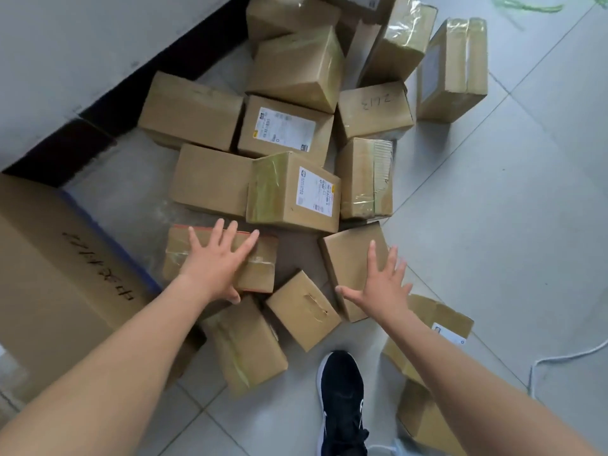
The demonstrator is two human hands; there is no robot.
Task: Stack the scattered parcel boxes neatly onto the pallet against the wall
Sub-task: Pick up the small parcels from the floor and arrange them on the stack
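Several brown parcel boxes lie scattered on the tiled floor. My left hand is spread flat over a taped box with a red edge, fingers apart; whether it touches the box I cannot tell. My right hand hovers open over a plain flat box, fingers splayed. A labelled box stands just beyond both hands. Two smaller boxes lie between my forearms. A blue edge, perhaps the pallet, shows under the large box at the left by the wall.
A large cardboard box with handwriting sits at the left against the wall, which has a dark skirting. My dark shoe stands near the bottom. A white cord lies on the floor at the right.
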